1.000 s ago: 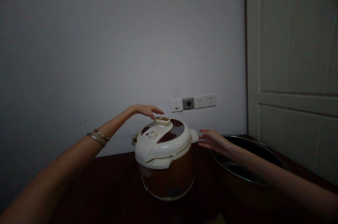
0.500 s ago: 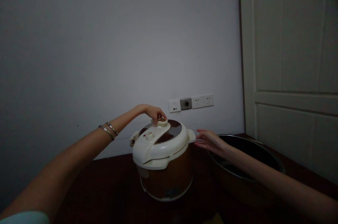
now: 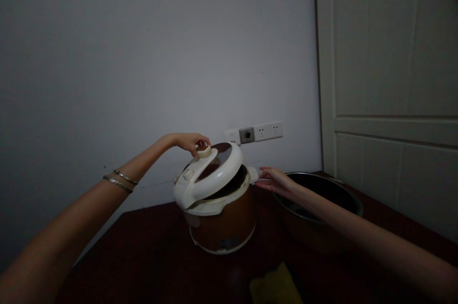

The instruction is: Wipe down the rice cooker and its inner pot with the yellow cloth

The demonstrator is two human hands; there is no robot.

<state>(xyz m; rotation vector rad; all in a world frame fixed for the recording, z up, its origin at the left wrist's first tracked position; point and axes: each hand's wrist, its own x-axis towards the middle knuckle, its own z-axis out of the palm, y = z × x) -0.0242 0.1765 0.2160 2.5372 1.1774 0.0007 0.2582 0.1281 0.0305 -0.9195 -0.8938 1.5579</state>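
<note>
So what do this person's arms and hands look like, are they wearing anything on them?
Both forearms are bare, with no sleeves and no gloves in view. The left wrist carries two thin silvery bangles, side by side. The left hand and right hand show no rings that can be made out in the dim light; the right wrist looks unadorned.

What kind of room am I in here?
Probably a home kitchen corner: a brown and cream electric pressure cooker on a dark wooden table, a large steel basin, white wall sockets.
</note>
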